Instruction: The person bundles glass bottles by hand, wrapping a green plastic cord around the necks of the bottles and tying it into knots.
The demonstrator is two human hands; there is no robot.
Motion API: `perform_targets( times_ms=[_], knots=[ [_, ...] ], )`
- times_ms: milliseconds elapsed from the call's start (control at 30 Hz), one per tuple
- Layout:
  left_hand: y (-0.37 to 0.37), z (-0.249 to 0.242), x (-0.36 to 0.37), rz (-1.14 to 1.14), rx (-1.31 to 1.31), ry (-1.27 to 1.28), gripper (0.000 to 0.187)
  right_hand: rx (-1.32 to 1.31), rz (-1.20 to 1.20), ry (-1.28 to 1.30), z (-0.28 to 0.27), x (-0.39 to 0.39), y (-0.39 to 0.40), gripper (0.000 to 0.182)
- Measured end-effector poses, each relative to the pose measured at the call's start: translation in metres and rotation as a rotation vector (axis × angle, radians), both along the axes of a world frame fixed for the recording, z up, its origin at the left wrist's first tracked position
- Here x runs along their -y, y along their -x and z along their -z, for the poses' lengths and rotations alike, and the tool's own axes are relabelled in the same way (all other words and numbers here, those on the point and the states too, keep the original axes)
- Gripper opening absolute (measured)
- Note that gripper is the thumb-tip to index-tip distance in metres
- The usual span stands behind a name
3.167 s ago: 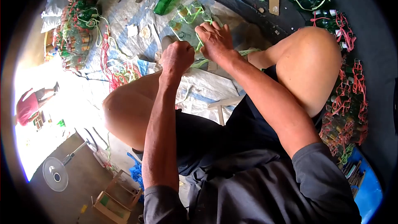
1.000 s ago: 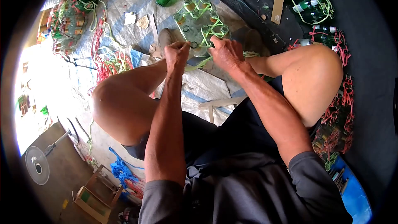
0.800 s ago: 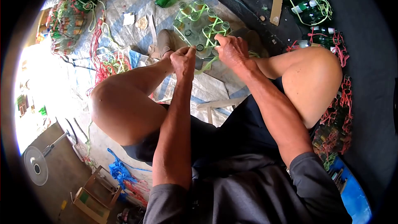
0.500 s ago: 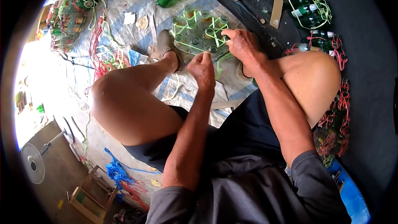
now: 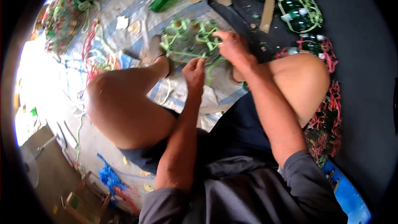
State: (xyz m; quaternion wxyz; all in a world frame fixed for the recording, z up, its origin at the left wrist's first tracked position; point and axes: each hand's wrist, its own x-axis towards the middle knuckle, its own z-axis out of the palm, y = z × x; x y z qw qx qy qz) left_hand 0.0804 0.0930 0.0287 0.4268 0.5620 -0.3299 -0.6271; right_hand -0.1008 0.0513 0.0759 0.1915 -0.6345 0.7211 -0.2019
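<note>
A cluster of upright glass bottles (image 5: 185, 41) stands between my feet, blurred at this moment. Light-green plastic strap (image 5: 186, 54) is laced around and between the bottle necks. My left hand (image 5: 194, 74) is closed at the near edge of the cluster, its fingertips pinching the strap. At the right side of the cluster, my right hand (image 5: 234, 49) has its thumb and forefinger drawn together on the strap beside a bottle neck. A loose tail of strap (image 5: 212, 69) hangs down between my hands.
Strapped bundles of green bottles (image 5: 299, 14) lie on dark sheeting at the right. Stacked netted bottles (image 5: 66, 20) and tangled red and green strap (image 5: 97, 54) are at the left. A green bottle (image 5: 162, 1) lies beyond the cluster, and a blue container (image 5: 348, 191) is at lower right.
The whole view has shifted, so the scene sits slightly further left and is more blurred. Both hands stay at the near and right sides of the bottle cluster, with little visible movement.
</note>
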Motion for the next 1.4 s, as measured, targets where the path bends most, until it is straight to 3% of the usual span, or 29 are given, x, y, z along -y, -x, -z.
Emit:
perform_targets(
  times_ms=[100,233,333,467,567,833,1033,1100,1233,1400],
  knots=[
    [-0.006,0.021,0.004,0.051,0.026,0.093,0.013,-0.06,0.055,-0.094,-0.019,-0.002,-0.005,0.038],
    [-0.009,0.014,0.006,0.082,0.028,0.114,0.013,-0.117,0.08,-0.046,-0.009,-0.003,-0.012,0.025],
    [-0.016,0.007,0.004,0.119,0.027,0.014,0.014,-0.183,0.054,-0.126,-0.035,0.002,-0.023,0.023],
    [-0.015,0.02,0.007,0.106,0.052,0.02,0.017,-0.205,-0.084,0.12,-0.048,0.004,-0.043,0.011],
    [-0.016,0.024,0.009,0.097,0.033,0.04,0.018,-0.157,-0.202,0.04,-0.037,0.004,-0.056,0.01],
    [-0.011,0.037,0.015,0.046,0.036,0.132,0.017,-0.34,-0.327,-0.094,-0.015,0.008,-0.067,0.014],
    [-0.009,0.045,0.02,0.013,0.215,0.288,0.025,-0.152,-0.404,-0.353,-0.03,0.027,-0.061,0.021],
    [-0.009,0.05,0.023,0.006,0.323,0.274,0.031,-0.138,-0.408,-0.434,-0.032,0.031,-0.061,0.025],
    [-0.006,0.055,0.023,-0.044,0.3,0.223,0.038,-0.134,-0.424,-0.502,-0.037,0.039,-0.061,0.03],
    [-0.008,0.051,0.024,-0.048,0.345,0.158,0.031,-0.21,-0.521,-0.542,-0.04,0.034,-0.06,0.03]
  ],
)
